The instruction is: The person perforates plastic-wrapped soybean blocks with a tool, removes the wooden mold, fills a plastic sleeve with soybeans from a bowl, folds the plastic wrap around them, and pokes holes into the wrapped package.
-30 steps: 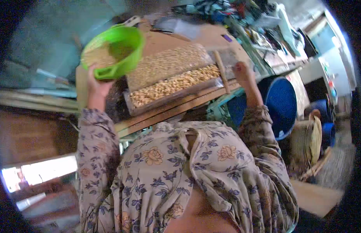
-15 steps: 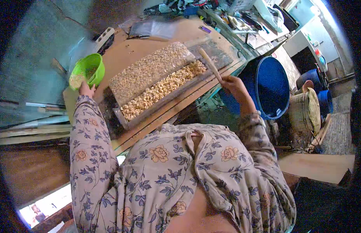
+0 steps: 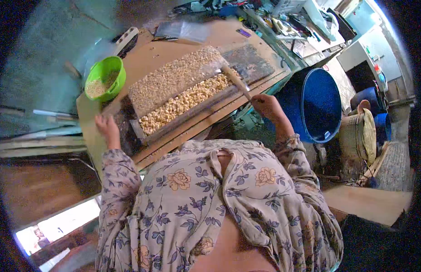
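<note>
My right hand is closed round one end of a wooden stick, whose far part lies over the right end of the frame. Off the table's left side, my left hand is apart from the green bowl; its fingers are blurred. Pale grains lie in the bowl. A dark shallow frame on the table holds a row of chunky, puffed yellowish pieces. Beside that row, farther from me, lies a flat speckled slab of similar pieces.
Clear plastic sheets and a power strip lie at the back of the wooden table. A large blue barrel and a woven basket stand at right. Cluttered shelving is behind.
My left hand has let go of the green bowl and moved down towards me. The stick in my right hand has shifted down and left, over the frame's right end.
</note>
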Demonstrator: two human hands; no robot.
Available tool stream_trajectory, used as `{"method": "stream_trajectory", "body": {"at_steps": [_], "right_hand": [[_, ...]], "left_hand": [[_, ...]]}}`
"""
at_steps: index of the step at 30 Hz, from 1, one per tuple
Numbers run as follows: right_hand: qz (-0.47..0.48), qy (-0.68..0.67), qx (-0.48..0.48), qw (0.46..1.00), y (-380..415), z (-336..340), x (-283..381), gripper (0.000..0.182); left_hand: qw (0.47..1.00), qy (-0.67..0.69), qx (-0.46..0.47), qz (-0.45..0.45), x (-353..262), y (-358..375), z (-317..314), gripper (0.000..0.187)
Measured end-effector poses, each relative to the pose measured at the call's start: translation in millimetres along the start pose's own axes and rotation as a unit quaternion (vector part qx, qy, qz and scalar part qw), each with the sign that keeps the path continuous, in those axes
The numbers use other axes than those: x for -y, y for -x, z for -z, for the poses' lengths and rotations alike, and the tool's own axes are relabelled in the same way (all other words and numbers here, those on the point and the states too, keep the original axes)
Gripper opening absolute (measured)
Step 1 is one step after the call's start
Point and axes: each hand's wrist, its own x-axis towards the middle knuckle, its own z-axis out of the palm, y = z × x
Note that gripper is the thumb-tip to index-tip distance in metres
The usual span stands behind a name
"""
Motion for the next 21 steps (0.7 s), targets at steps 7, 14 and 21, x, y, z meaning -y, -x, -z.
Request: {"method": "stream_trajectory", "body": {"at_steps": [7, 14, 21], "right_hand": [[-0.015, -0.109, -0.021, 0.994, 9, 0, -8, 0.013], [-0.044, -0.136, 0.078, 0.987, 29, -47, 29, 0.021], [-0.001, -0.131, 0.159, 0.979, 58, -124, 62, 0.021]], "left_hand": [[0.953, -0.269, 0.112, -0.085, -9, 55, 15, 0.048], [0.916, -0.361, 0.103, -0.138, -22, 59, 10, 0.044], [0.922, -0.350, 0.098, -0.130, -4, 57, 1, 0.044]]}}
